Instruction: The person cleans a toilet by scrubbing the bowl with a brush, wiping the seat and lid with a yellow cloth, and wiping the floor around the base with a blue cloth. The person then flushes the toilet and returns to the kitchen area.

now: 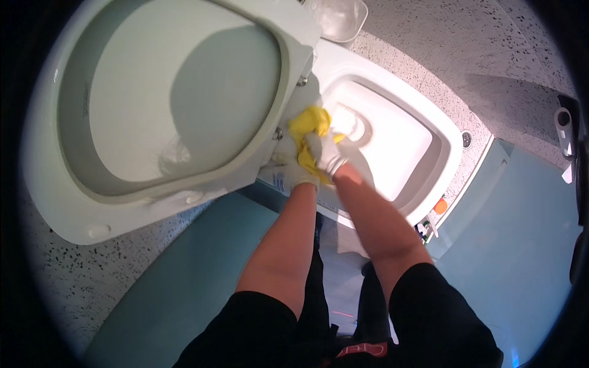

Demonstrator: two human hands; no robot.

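My right hand (326, 149), in a pale glove, grips a bunched yellow cloth (310, 120) at the back rim of a white toilet bowl (391, 142). The cloth lies near the metal hinges (277, 134) of the raised toilet seat and lid (184, 92). My left hand (294, 177), also gloved, is low beside the hinge and the cloth's lower edge. Its fingers are mostly hidden, so its hold is unclear. Inside the bowl, a white cylindrical shape (347, 122) shows at the outlet.
A translucent plastic bin (340, 20) stands beyond the bowl. Right of the bowl are a small round metallic item (466, 140), an orange cap (440, 206) and small toiletries (423, 230) along an edge. A grey-and-black fixture (564, 131) is at far right.
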